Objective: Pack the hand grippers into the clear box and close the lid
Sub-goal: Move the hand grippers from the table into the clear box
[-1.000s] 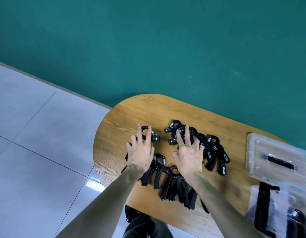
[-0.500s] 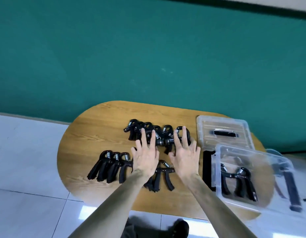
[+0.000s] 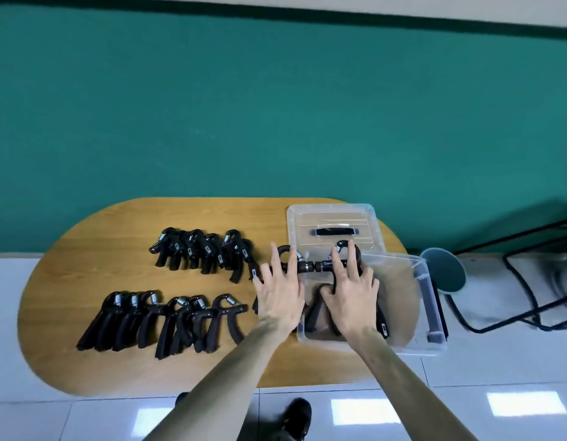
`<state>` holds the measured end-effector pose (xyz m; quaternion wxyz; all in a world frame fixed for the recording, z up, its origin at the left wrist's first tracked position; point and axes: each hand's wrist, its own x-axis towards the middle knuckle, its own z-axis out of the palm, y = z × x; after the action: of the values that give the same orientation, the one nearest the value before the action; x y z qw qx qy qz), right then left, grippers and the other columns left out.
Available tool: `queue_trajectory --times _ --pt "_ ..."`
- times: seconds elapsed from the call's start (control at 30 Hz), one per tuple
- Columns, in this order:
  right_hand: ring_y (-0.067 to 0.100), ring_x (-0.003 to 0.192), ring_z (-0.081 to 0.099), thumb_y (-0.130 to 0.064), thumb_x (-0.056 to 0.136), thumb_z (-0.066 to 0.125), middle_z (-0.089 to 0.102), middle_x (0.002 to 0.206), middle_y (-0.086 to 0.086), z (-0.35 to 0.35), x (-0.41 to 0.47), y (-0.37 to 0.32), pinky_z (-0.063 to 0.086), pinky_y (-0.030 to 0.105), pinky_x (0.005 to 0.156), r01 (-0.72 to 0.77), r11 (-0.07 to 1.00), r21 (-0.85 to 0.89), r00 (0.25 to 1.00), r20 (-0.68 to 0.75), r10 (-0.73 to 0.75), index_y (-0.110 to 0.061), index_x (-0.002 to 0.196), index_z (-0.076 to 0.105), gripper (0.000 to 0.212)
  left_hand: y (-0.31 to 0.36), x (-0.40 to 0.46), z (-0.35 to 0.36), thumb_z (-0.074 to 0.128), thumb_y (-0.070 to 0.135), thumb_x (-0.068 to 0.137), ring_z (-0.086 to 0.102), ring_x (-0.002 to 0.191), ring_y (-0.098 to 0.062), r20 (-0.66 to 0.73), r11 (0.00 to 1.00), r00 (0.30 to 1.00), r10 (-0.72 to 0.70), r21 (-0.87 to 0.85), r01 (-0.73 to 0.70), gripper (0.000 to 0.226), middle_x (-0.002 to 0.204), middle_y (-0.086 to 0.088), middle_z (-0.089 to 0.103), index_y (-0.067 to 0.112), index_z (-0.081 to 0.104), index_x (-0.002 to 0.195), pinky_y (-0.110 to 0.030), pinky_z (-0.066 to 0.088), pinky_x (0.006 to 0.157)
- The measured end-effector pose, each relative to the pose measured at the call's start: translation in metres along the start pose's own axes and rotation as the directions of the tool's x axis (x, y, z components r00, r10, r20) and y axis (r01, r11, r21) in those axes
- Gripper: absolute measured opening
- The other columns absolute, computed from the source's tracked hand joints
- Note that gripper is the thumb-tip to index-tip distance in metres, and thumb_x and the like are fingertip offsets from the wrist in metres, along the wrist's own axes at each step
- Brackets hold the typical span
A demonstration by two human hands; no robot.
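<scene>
Right hand (image 3: 350, 294) gripped a hand gripper (image 3: 339, 265) over the clear box (image 3: 415, 313) — left hand (image 3: 280, 294) clutched another gripper (image 3: 290, 262) just beside it, lid (image 3: 333, 218) off.

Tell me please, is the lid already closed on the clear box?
No, the lid lies flat on the table behind the clear box, which is open on top.
</scene>
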<state>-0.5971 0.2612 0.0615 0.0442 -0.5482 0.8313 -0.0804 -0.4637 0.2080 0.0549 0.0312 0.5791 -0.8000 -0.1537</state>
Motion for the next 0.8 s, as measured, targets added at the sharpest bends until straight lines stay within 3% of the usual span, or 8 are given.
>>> queue_trajectory --times 0.1,0.3,0.43,0.8 --pt "0.043 0.107 0.049 -0.032 0.076 0.076 0.022 0.165 0.010 0.002 -0.002 0.036 0.047 0.051 0.081 -0.041 0.999 -0.002 0.999 0.030 0.041 -0.024 0.152 0.036 0.086 0.034 -0.002 0.015 0.040 0.035 0.105 0.040 0.118 -0.032 0.025 1.000 1.000 0.007 0.013 -0.007 0.071 0.167 -0.020 -0.007 0.024 -0.003 0.161 -0.048 0.036 0.097" --pt "0.043 0.118 0.044 -0.030 0.082 0.068 0.011 0.167 0.006 0.011 -0.010 0.101 0.042 0.053 0.091 -0.104 0.995 -0.012 0.989 0.105 0.105 -0.026 0.155 0.030 0.082 0.086 -0.001 0.050 0.038 0.033 0.105 0.039 0.124 -0.033 0.094 0.996 0.994 0.062 0.058 -0.068 0.070 0.167 -0.020 -0.007 0.024 -0.003 0.161 -0.048 0.037 0.097" --pt "0.043 0.109 0.048 -0.031 0.080 0.069 0.014 0.167 0.005 0.027 -0.008 0.131 0.044 0.051 0.090 -0.172 0.985 0.006 0.974 0.154 0.169 -0.027 0.155 0.032 0.084 0.107 0.004 0.077 0.040 0.033 0.105 0.041 0.121 -0.032 0.123 0.995 0.990 0.073 0.058 -0.080 0.070 0.167 -0.020 -0.004 0.025 0.000 0.161 -0.044 0.037 0.092" --pt "0.039 0.124 0.035 -0.029 0.091 0.057 -0.007 0.168 0.003 0.091 0.017 0.171 0.036 0.049 0.098 -0.097 0.990 0.097 0.910 0.411 0.049 -0.028 0.159 0.013 0.081 0.103 0.026 0.153 0.042 0.028 0.104 0.039 0.123 -0.033 0.233 0.995 0.972 -0.023 0.101 -0.001 0.071 0.166 -0.024 -0.006 0.021 0.000 0.161 -0.047 0.037 0.092"
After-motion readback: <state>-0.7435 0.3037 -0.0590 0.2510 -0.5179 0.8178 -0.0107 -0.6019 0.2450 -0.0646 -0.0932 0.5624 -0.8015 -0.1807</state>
